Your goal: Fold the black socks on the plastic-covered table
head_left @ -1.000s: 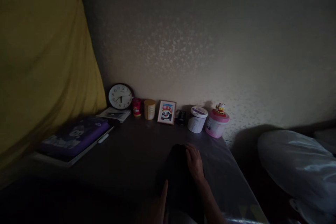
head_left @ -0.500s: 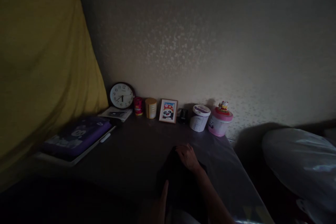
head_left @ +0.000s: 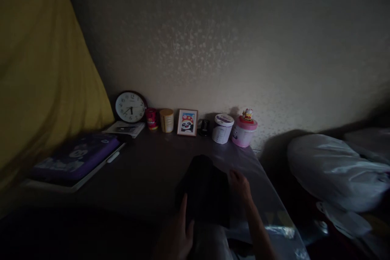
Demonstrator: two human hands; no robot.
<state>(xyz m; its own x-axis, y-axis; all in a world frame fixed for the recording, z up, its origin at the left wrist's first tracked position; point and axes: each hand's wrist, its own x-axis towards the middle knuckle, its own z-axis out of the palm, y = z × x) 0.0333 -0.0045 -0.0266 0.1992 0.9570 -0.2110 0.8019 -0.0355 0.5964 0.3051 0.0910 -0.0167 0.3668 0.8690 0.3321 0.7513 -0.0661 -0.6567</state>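
Observation:
A black cloth item (head_left: 205,191), too dark for its kind to show, lies in a loose heap on the dark table (head_left: 146,162). My left hand (head_left: 179,231) is at its near left side, index finger and thumb apart, with the finger against the dark fabric. My right hand (head_left: 241,187) is just off the right edge of the cloth, its fingers curled in. Whether it pinches a bit of fabric is hidden in the dark. Below the cloth, a pale shiny patch (head_left: 210,241) shows between my forearms.
Along the wall stand a round clock (head_left: 131,107), a red can (head_left: 151,119), a yellow canister (head_left: 166,120), a framed panda picture (head_left: 187,123), a white tub (head_left: 222,129) and a pink tub (head_left: 243,132) bearing a figurine. A purple case (head_left: 79,156) lies left. Plastic-wrapped bundles (head_left: 332,170) sit right.
My right hand has moved off the top of the black cloth to its right side, and the fabric has spread and shifted. The camera view has turned slightly right.

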